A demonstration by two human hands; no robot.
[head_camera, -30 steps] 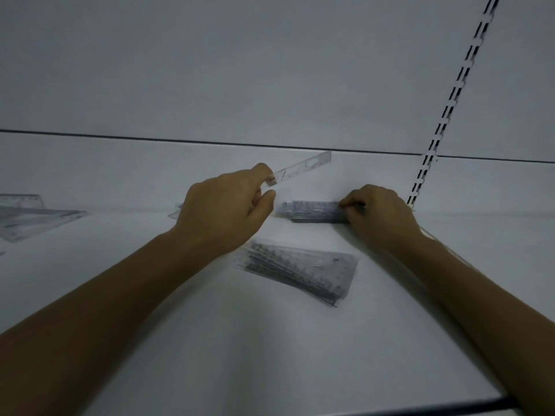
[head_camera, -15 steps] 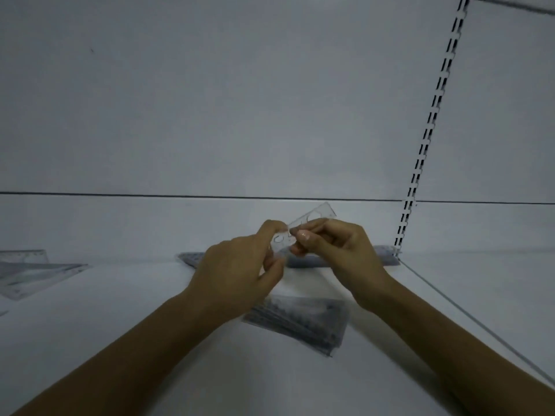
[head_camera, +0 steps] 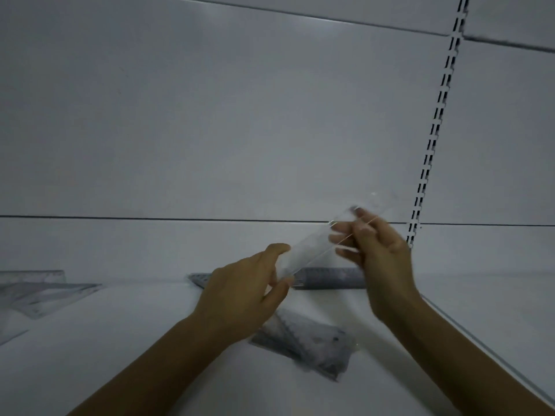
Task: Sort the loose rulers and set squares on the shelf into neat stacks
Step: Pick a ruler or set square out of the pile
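A white shelf [head_camera: 120, 340] carries everything, closed at the far side by a white back panel. Along the far edge, against that panel, lies a row of clear rulers [head_camera: 327, 277]. Nearer, right of the middle, a stack of clear set squares [head_camera: 312, 343] lies at an angle. Far to the left lies another pile of rulers and set squares [head_camera: 42, 291], well apart from both.

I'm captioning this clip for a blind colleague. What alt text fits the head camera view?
Two bare hands hold a clear ruler tilted above a white shelf: left hand at its lower end, right hand at its upper. Below lie stacks of rulers by the back wall, another stack nearer, and set squares far left.
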